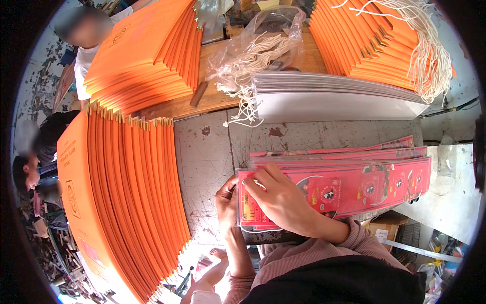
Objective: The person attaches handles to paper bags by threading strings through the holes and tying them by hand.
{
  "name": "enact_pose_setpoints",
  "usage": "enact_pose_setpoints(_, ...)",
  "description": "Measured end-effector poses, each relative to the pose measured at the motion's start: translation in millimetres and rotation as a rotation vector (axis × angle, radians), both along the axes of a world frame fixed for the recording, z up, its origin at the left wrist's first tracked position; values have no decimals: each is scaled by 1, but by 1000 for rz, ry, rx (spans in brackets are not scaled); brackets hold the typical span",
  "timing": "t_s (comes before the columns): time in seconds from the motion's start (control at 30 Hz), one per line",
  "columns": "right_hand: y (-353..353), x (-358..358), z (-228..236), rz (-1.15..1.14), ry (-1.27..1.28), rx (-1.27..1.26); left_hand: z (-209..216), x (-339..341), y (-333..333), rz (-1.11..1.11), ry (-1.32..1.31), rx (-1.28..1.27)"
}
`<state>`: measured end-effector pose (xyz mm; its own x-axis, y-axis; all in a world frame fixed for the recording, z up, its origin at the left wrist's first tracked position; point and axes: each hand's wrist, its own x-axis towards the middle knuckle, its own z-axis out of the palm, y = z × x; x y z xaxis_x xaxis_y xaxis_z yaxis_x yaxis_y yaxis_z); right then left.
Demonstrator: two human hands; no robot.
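Note:
A long red laminated printed strip lies on top of several similar ones at the table's near edge. At its left end, my left hand grips the strip's edge, with the fingertips partly under it. My right hand rests over the same end, its fingers bent and pressed together near the upper left corner. Whatever sits between those fingertips is hidden. A white cord loops out below the strip's lower left edge.
Orange folders are stacked at the left, back left and back right. White sheets stand behind the strips. White cords hang at right; more fill a plastic bag. Other people are at far left.

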<state>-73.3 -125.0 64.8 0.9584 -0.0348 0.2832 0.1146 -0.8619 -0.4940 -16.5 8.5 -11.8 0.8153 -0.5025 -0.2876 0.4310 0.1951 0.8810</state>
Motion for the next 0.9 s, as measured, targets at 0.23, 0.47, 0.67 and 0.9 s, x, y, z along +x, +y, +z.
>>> enact_pose_setpoints(0.23, 4, -2, -6, -75, -3, 88, -12, 6, 3, 595, 50, 111)
enact_pose_setpoints(0.47, 2, -9, -3, -87, 33, 218, 30, 3, 34, 803, -274, 46)
enact_pose_setpoints(0.67, 7, -20, 16, 242, -285, 469, 92, -56, -8, 432, -356, 106)
enact_pose_setpoints(0.9, 23, -24, 25, 143, -392, 636, 87, -68, -10, 363, -414, -43)
